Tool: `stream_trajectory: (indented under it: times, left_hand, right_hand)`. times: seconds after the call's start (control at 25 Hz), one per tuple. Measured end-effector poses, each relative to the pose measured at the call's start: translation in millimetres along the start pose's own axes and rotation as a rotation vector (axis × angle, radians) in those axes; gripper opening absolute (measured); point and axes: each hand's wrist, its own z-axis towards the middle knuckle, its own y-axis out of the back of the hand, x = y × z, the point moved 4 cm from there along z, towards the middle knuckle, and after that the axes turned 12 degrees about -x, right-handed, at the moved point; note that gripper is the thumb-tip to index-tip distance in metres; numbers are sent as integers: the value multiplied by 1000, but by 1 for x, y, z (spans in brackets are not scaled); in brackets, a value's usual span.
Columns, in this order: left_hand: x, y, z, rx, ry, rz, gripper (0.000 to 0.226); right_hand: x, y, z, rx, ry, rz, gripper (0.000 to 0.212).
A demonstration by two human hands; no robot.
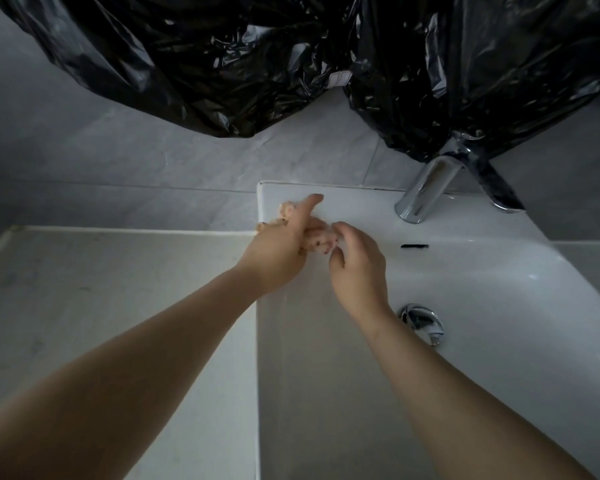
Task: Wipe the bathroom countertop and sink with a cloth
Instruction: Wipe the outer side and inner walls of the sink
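A small pale, patterned cloth is bunched at the back left corner of the white sink. My left hand grips the cloth on the sink's rim, its thumb stretched toward the wall. My right hand hovers just right of it, fingers curled, fingertips touching the cloth's near end; whether it pinches the cloth is unclear. The pale countertop lies to the left of the sink, lower than its rim.
A chrome faucet rises at the sink's back right. The chrome drain sits in the basin beside my right wrist. Black plastic sheeting hangs over the grey tiled wall above.
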Motion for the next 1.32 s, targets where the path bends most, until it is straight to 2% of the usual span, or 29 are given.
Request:
stream_trajectory:
  times: [0.04, 0.16, 0.2, 0.28, 0.36, 0.44, 0.56, 0.64, 0.76, 0.84, 0.92, 1.0, 1.12, 1.16, 1.24, 1.32]
  left_hand:
    - [1, 3, 0, -19, 28, -62, 80]
    - [4, 10, 0, 16, 68, -108, 96]
    - [5, 10, -1, 71, 51, -58, 97]
    - [6, 8, -3, 156, 15, 110, 91]
    - [12, 9, -4, 43, 70, 171, 66]
    - [20, 9, -3, -105, 154, 163, 45]
    - [23, 3, -5, -92, 294, 113, 53]
    - [21, 3, -7, -79, 357, 118, 46]
    - [21, 4, -7, -63, 399, 169, 38]
    - [22, 2, -6, -45, 362, 228, 39]
    - [22, 0, -6, -41, 334, 252, 39]
    - [21, 3, -7, -62, 349, 215, 39]
    - [17, 9, -10, -105, 394, 141, 44]
    - [16, 10, -11, -97, 399, 152, 45]
    - [14, 10, -12, -78, 378, 237, 43]
    - [14, 8, -11, -49, 297, 379, 43]
  right_hand:
    - [7, -4, -1, -5, 64, 17, 43]
    - [26, -22, 2, 158, 230, 47, 48]
    - [25, -24, 5, 159, 284, 7, 44]
    - [14, -13, 17, 27, 397, -183, 33]
    - [0, 1, 29, 12, 330, -417, 30]
    - [-7, 2, 37, 148, 180, -511, 37]
    - [19, -22, 32, 245, 277, -208, 53]
    - [24, -38, 23, 285, 350, -181, 54]
    - [-21, -25, 23, 135, 282, -331, 56]
    - [-68, 0, 31, 33, 87, -444, 59]
    - [-79, 12, 29, -53, -31, -397, 54]
    - [-36, -7, 21, -95, 95, -150, 42]
    - [28, -46, -5, 129, 353, 29, 43]
    - [28, -44, 0, 150, 377, 35, 40]
    - [-4, -29, 14, 70, 387, -78, 37]
    - [-38, -2, 22, -11, 274, -196, 44]
